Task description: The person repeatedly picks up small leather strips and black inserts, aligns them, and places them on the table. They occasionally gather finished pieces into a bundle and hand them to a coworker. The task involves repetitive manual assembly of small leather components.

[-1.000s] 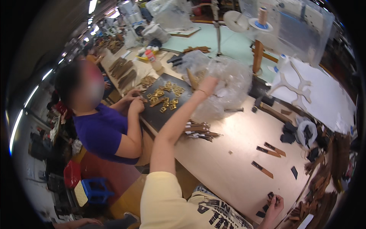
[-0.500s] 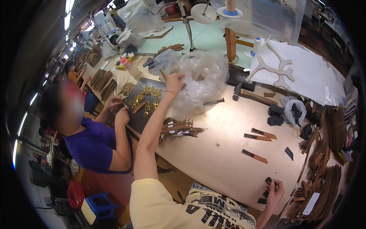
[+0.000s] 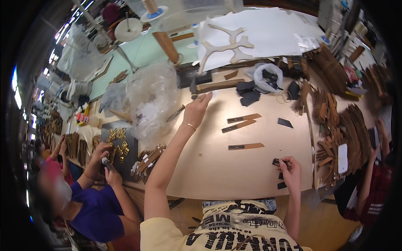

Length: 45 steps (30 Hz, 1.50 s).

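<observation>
"Brown strips (image 3: 253, 146), three of them with dark ends, lie on your counter (image 3: 201, 178). Why that way?"

"All the dark ends face left, I'd guess to keep them alike. Two lie close together, slightly splayed; the third sits apart, nearer to me."

"What does your right side hold?"

"My right hand (image 3: 290, 168) pinches a small black piece (image 3: 276, 162) between thumb and fingers, probably because something that little suits only a fingertip grip. More black patches (image 3: 281, 185) lie just below it, likely put there for easy reach."

"And the left?"

"My left hand (image 3: 199, 108) is stretched far out over the counter, fingertips pressed together on what looks like a thin white scrap (image 3: 215, 93). It's too blurred to say what it is."

"Why is that hammer (image 3: 222, 85) back there?"

"It lies beyond the strips, between the plastic bag (image 3: 153, 100) and the dark scraps (image 3: 248, 94), perhaps to be out of their way."
</observation>
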Each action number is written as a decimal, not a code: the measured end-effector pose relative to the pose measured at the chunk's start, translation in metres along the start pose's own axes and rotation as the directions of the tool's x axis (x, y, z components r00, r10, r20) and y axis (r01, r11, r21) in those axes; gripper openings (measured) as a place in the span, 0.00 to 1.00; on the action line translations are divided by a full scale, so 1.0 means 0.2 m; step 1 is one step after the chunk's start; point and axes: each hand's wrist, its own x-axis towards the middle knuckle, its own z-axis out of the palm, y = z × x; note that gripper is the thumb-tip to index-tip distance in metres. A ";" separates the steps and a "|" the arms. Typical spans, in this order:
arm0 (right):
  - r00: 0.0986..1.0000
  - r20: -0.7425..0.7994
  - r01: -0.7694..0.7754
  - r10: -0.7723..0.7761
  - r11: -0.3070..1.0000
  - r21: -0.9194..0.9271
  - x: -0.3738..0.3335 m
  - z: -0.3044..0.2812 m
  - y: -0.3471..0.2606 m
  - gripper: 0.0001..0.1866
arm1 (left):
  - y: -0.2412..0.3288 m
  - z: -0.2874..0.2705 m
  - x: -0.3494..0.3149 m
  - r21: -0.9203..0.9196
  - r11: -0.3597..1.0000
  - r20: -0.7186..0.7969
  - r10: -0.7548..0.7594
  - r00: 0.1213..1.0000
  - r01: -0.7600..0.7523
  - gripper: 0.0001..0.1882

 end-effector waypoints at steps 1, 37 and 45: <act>1.000 0.000 0.009 -0.009 1.000 0.001 0.00 0.01 0.00 0.06 | 0.03 0.06 0.03 0.063 0.998 0.146 -0.030 0.989 0.021 0.20; 0.998 -0.059 -0.024 0.029 0.996 0.090 0.01 0.00 0.00 0.06 | 0.95 0.15 -0.18 -0.486 0.514 0.003 0.809 0.587 -0.707 0.16; 0.997 -0.059 -0.046 0.054 0.990 0.130 0.01 0.00 -0.01 0.06 | 1.01 0.03 -0.16 -0.408 0.647 -0.151 0.649 0.746 -0.645 0.16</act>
